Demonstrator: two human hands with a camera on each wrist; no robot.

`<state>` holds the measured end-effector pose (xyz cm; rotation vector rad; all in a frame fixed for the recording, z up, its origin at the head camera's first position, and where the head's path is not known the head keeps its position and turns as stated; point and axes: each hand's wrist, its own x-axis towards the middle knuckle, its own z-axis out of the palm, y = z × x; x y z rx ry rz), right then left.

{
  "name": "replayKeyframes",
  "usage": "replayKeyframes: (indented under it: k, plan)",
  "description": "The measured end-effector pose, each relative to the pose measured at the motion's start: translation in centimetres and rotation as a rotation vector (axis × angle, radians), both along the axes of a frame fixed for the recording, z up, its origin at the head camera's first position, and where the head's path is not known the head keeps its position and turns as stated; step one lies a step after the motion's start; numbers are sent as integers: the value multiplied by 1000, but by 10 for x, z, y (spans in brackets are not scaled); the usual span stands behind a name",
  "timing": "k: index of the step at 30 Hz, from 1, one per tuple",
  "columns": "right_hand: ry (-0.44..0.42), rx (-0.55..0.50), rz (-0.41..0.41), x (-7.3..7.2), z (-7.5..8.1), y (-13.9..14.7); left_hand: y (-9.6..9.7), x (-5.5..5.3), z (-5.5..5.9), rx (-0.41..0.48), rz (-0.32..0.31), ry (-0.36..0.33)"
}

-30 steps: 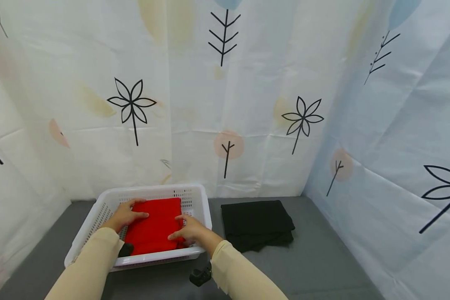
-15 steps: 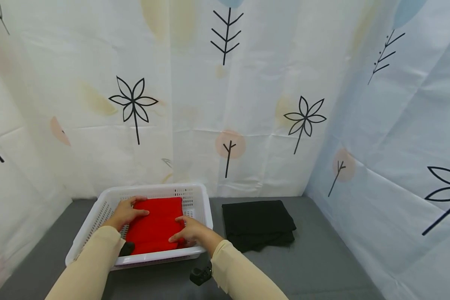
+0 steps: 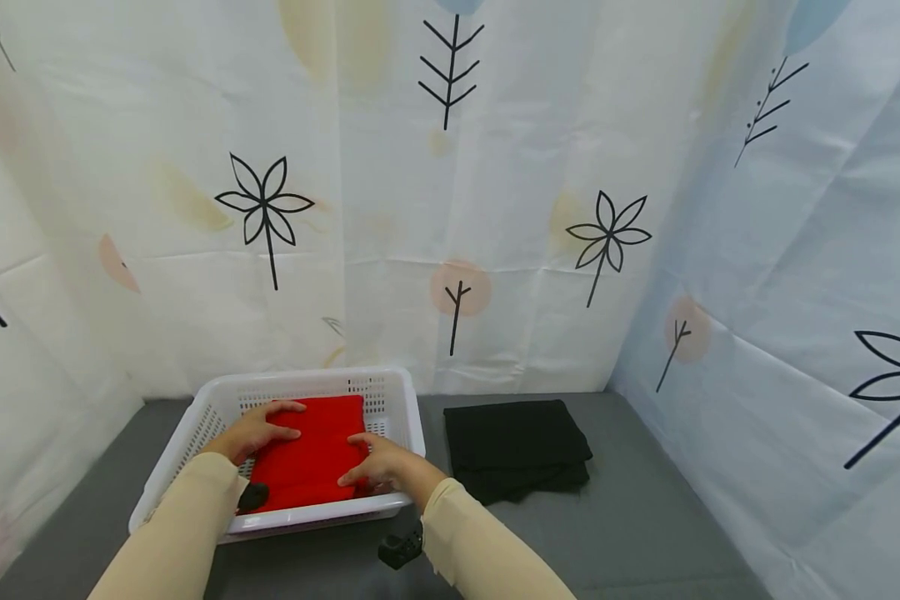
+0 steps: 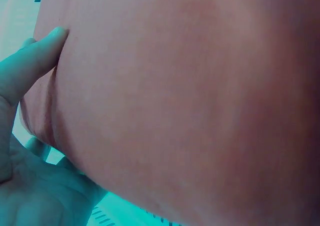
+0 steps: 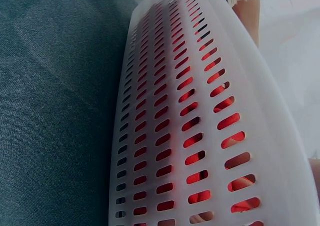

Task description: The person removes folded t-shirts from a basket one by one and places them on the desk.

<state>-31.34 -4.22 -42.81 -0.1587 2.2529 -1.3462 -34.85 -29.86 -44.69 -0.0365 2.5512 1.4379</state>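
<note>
Folded red cloth (image 3: 311, 454) lies inside a white plastic basket (image 3: 412, 417) with slotted walls. At the cloth's left side, my left hand (image 3: 251, 432) holds its edge. The left wrist view shows the thumb (image 4: 37, 58) on top of the cloth (image 4: 150, 95), with other fingers below its edge. My right hand (image 3: 382, 462) grips the opposite edge, thumb and forefinger over the red fabric and the remaining fingers mostly hidden. From the right wrist, the basket wall (image 5: 165, 116) fills much of the view, with red fabric and bits of fingers showing through its slots.
Folded black cloth (image 3: 513, 446) lies on the grey surface (image 3: 630, 517) to the right of the basket. A white patterned curtain (image 3: 390, 208) stands behind and along both sides. The basket's raised rim surrounds both hands.
The fingers of my left hand have shifted slightly to the right over the red cloth. My right hand, the basket and the black cloth look unmoved.
</note>
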Motion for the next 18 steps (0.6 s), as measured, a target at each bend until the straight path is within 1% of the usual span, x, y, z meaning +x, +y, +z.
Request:
replayKeyframes:
  k: [5, 9, 13, 18]
  plan:
    - [-32, -28, 6, -1, 0, 0, -2, -2, -3, -12, 0, -3]
    - [-47, -31, 9, -1, 0, -1, -2, -3, -4, -53, 1, 13]
    - [-49, -12, 19, -3, 0, -1, -1, -3, -2, -52, 7, 12]
    - [-62, -23, 28, -4, -2, -1, -1, -3, -3, -52, 20, 14]
